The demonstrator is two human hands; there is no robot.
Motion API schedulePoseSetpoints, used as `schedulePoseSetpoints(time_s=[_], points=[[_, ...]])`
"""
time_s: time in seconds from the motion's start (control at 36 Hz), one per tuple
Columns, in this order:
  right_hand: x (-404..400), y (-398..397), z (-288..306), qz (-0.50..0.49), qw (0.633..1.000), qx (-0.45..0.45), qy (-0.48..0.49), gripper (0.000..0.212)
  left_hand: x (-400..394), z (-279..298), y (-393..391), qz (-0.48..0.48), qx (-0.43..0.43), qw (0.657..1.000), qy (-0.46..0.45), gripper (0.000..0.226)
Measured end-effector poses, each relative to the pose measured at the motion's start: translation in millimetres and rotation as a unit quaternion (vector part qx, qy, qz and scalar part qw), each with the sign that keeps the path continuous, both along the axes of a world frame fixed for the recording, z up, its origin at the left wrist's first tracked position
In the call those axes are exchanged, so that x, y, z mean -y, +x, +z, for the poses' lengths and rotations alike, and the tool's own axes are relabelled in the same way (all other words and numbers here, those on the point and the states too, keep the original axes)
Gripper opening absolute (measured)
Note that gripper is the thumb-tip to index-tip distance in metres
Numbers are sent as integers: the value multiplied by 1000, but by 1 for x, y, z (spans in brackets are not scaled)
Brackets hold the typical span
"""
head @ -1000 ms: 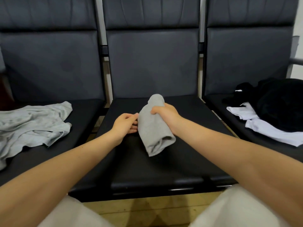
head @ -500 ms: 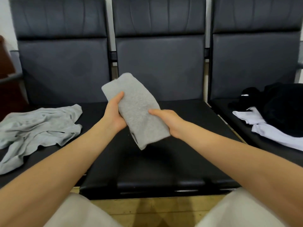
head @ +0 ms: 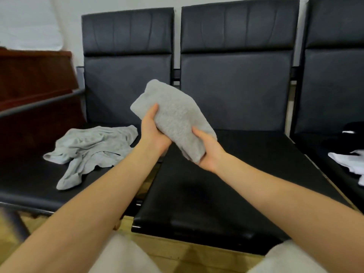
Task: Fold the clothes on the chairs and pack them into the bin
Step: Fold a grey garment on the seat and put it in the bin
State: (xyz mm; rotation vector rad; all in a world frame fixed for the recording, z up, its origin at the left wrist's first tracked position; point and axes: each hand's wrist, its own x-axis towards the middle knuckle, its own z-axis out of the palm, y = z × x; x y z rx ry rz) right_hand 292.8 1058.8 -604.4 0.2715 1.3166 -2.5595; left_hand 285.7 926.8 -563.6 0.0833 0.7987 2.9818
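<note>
Nearest the camera, two light-coloured trouser knees [head: 122,255] are seen at the bottom edge, above a strip of wooden floor [head: 177,251]. Two bare forearms are stretched forward from the lower corners over the front edge of the middle chair seat [head: 226,194], a black padded seat. Above the back left part of that seat, a folded grey garment [head: 175,119] is held clear of the cushion, tilted so that its upper end points up and to the left. It is gripped at its left edge by the left hand [head: 154,133], whose thumb is laid over the front face while the fingers are hidden behind the cloth. Its lower end is cupped by the right hand [head: 209,150], the thumb pressed on the front and the fingers curled underneath. On the left chair seat [head: 29,184], a crumpled pale grey garment [head: 92,150] is spread near the right edge. On the right chair seat [head: 319,146], at the frame's right edge, a white garment [head: 352,162] and a black garment [head: 350,134] are only partly shown. Behind the seats the black backrests [head: 236,75] are seen, with a reddish-brown cabinet [head: 35,79] and a white wall [head: 29,20] at far left.
</note>
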Motion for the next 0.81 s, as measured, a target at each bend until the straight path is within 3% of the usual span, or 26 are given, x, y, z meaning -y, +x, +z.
schedulePoseSetpoints(time_s=[0.14,0.22,0.53,0.69,0.81], points=[[5,-27,-9,-82,990,-4,113,53,48,-9,-11,40,28,994,-95,35],[13,-32,-11,-96,985,-4,144,45,74,-11,-13,58,31,990,-128,42],[85,-32,5,-26,969,-70,235,41,203,-17,24,35,146,974,-172,62],[181,-30,10,46,955,-102,273,37,281,-10,70,43,200,914,-351,48],[260,-24,-7,109,941,-99,304,65,333,-19,111,96,218,864,-444,30]])
